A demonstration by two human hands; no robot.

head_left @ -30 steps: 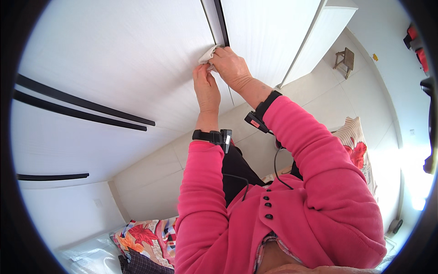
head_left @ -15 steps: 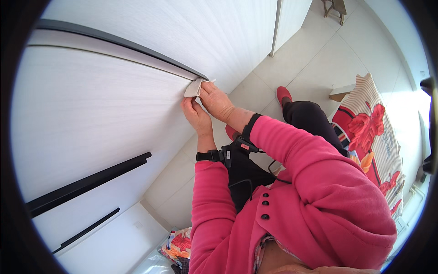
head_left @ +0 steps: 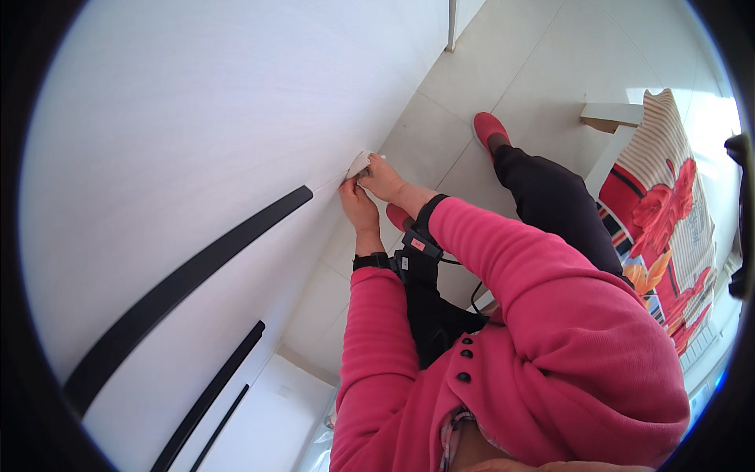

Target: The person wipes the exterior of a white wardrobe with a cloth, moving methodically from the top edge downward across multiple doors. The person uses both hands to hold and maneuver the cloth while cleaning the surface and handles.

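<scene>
White cloth [head_left: 359, 164] pressed flat on white cabinet door [head_left: 197, 141], low near floor tiles [head_left: 503, 86]; right hand [head_left: 383, 179] pinches it, left hand [head_left: 358, 208] closed beside, steadying; both bear on panel so cloth keeps contact

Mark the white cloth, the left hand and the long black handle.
white cloth [head_left: 359, 164], head view, its top fold.
left hand [head_left: 359, 206], head view, back of hand.
long black handle [head_left: 189, 291], head view, mid-length of the bar.

White wardrobe [head_left: 197, 141], pale tiled floor [head_left: 511, 71], perhaps sunlit.
</scene>
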